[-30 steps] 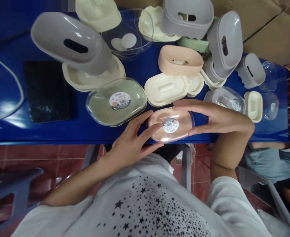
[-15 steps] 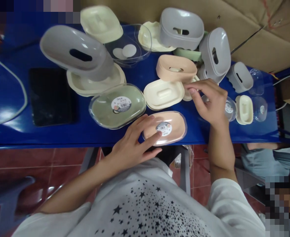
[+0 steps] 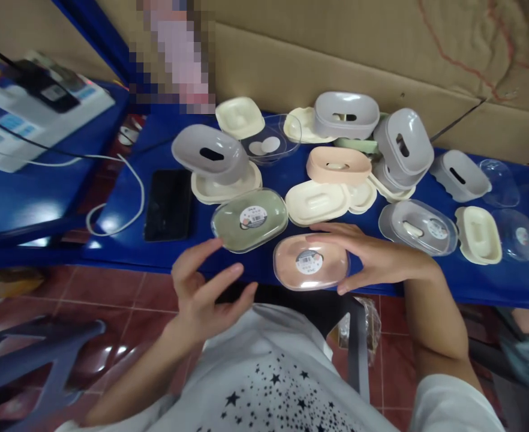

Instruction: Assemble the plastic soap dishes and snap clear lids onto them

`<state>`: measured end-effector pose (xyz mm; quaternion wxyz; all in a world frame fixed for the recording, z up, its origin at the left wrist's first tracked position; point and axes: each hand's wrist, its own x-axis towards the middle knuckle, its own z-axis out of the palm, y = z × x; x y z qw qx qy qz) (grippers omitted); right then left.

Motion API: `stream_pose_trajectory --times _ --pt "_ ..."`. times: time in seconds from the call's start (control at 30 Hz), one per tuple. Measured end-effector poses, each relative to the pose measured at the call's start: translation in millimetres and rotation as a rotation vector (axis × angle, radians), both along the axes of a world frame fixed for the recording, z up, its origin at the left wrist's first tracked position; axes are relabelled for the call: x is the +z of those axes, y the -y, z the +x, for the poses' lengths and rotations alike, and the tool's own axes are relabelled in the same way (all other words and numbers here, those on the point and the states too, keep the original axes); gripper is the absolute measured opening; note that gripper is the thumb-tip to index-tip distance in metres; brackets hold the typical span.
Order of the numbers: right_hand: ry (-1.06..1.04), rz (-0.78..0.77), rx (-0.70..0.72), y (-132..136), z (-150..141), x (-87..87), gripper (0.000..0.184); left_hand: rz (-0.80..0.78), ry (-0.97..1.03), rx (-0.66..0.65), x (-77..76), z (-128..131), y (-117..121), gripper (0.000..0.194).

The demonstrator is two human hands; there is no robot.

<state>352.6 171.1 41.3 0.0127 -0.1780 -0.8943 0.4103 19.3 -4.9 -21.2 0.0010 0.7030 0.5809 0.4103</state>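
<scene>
A peach soap box [image 3: 286, 255] with a clear lid and a round label lies near the table's front edge. My right hand [image 3: 372, 255] is wrapped round its right end, fingers along the far side and thumb at the near side. My left hand [image 3: 206, 294] hovers over the front edge with fingers apart and nothing in it. Its fingertips are close to a green soap box [image 3: 228, 225], also clear-lidded and labelled. Beyond these lie a cream tray [image 3: 317, 203] and a peach soap box base [image 3: 339, 167] with a slot.
Grey slotted bases [image 3: 210, 150], more cream trays, and clear lids [image 3: 514, 234] are spread over the blue table [image 3: 120, 240]. A lidded grey soap box [image 3: 420, 228] sits at right. At left lie a black phone [image 3: 168, 204] and white cable; a power strip [image 3: 44, 120] rests on another table.
My right hand has come down from beside the cream trays onto the right end of the peach soap box. My left hand has left that box and moved left. The view has shifted.
</scene>
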Motion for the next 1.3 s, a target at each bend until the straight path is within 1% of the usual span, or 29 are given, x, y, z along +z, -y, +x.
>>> stream_pose_trajectory --times 0.1,0.17,0.23,0.3,0.37,0.47,0.53,0.6,0.73,0.83,0.9,1.0,1.07,1.2,1.3 --pt "0.002 0.019 -0.012 2 -3 -2.2 0.098 0.072 -0.101 0.075 3.7 -11 -9 0.059" --pt "-0.015 0.032 -0.012 4 -3 -2.2 0.099 -0.011 -0.142 0.109 5.9 -13 -19 0.067" --pt "-0.03 0.062 -0.059 14 1 -3.8 0.097 -0.078 -0.15 0.097 6.6 -13 -28 0.079" --pt "-0.037 0.108 -0.177 33 6 -9.3 0.093 -0.102 -0.149 0.06 5.9 -13 -36 0.09" --pt "-0.041 0.174 -0.35 61 14 -19.7 0.089 -0.093 -0.135 0.036 4.4 -14 -41 0.095" --pt "-0.053 0.337 -0.575 107 28 -39.3 0.09 -0.104 -0.114 0.016 1.6 -16 -46 0.091" --pt "-0.057 0.461 -0.685 133 39 -49.7 0.094 -0.11 -0.113 -0.003 0.0 -18 -48 0.085" --pt "-0.066 0.526 -0.779 152 53 -55.0 0.094 -0.101 -0.111 -0.022 -1.3 -19 -50 0.082" --pt "-0.138 0.545 -0.945 173 80 -55.9 0.087 -0.1 -0.08 -0.043 -2.9 -19 -49 0.083" --pt "-0.171 0.563 -1.039 178 95 -54.8 0.085 -0.12 -0.073 -0.021 -4.8 -18 -48 0.082" --pt "-0.136 0.545 -1.043 176 102 -53.6 0.085 -0.135 -0.084 0.018 -5.9 -18 -47 0.08" --pt "-0.064 0.527 -1.027 163 111 -49.4 0.081 -0.137 -0.095 0.044 -5.6 -19 -45 0.074" --pt "-0.018 0.541 -1.037 152 116 -45.6 0.075 -0.143 -0.089 0.035 -3.2 -20 -41 0.072" --pt "0.065 0.677 -1.066 131 118 -41.9 0.054 -0.204 -0.064 -0.003 3.3 -20 -29 0.065" --pt "0.082 0.786 -1.126 123 109 -45.9 0.048 -0.209 -0.068 -0.059 6.0 -12 -20 0.057"
